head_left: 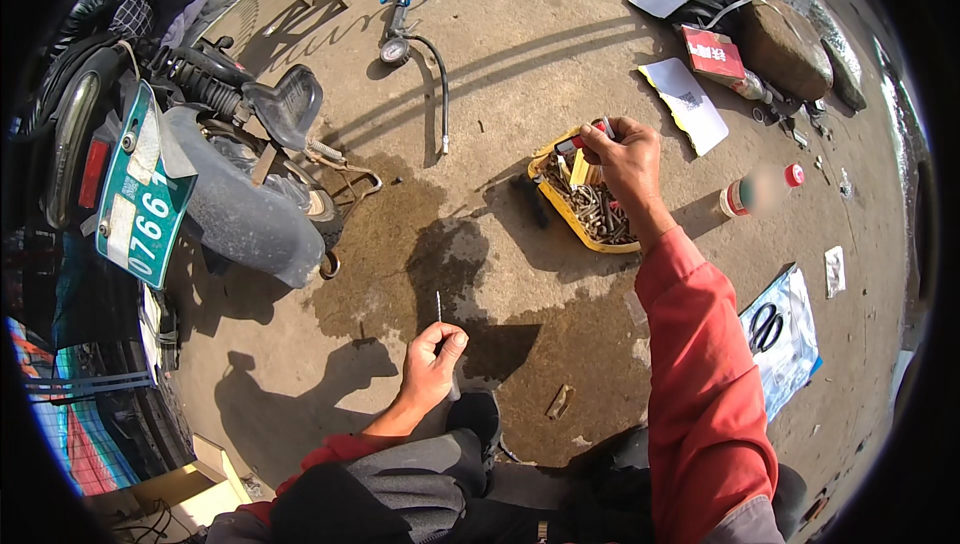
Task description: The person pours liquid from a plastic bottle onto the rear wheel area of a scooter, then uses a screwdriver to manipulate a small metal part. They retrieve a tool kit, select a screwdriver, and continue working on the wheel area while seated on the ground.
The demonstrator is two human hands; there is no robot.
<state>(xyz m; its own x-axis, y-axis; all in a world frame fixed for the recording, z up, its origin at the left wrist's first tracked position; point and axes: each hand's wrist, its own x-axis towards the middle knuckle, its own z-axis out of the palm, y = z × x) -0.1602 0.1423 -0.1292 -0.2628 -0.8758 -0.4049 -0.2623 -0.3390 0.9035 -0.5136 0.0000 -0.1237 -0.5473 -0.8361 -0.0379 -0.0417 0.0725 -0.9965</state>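
In my left hand (430, 369), low in the middle, a thin metal rod (438, 308) is pinched between thumb and fingers. The rod points up and away from me, and its upper part looks rough or twisted; its lower end is hidden by the hand. My right hand (630, 159) reaches forward over a yellow bin (580, 228) full of bolts and small metal parts. Closed fingers there grip a small red-and-white tube (570, 144), partly covered by the thumb. A yellow object (579, 172) lies among the bolts, just below that hand.
A motorcycle's rear mudguard (245, 204) with a green plate (148, 189) stands at left. Ahead lies a pressure gauge (395, 50) with a black hose. On the right are a red-capped bottle (738, 198), black-handled scissors (766, 327) on a plastic packet, and a red box (712, 52).
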